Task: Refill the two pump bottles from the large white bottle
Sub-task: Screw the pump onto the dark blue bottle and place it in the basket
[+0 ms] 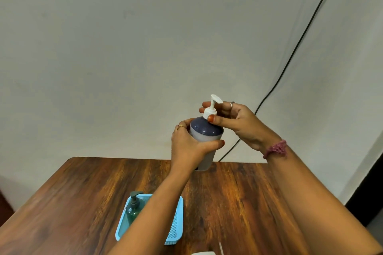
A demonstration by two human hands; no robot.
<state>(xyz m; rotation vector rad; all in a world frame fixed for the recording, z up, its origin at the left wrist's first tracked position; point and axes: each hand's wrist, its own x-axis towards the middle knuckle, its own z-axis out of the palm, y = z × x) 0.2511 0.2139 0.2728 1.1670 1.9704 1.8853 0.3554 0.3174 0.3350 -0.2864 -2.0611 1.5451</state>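
The left hand [187, 145] wraps its grip round the grey-topped pump bottle [206, 141], held above the counter [238, 203] at twelve o'clock. The right hand [238, 122] pinches its white pump collar [210, 113]. At seven o'clock, a green pump bottle [132, 210] stands in a blue basket [176, 225], partly hidden by the left forearm.

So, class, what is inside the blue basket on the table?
A green pump bottle with a dark pump stands upright at the left end of the blue basket. The left forearm crosses over the basket's middle, so what lies under it cannot be seen.
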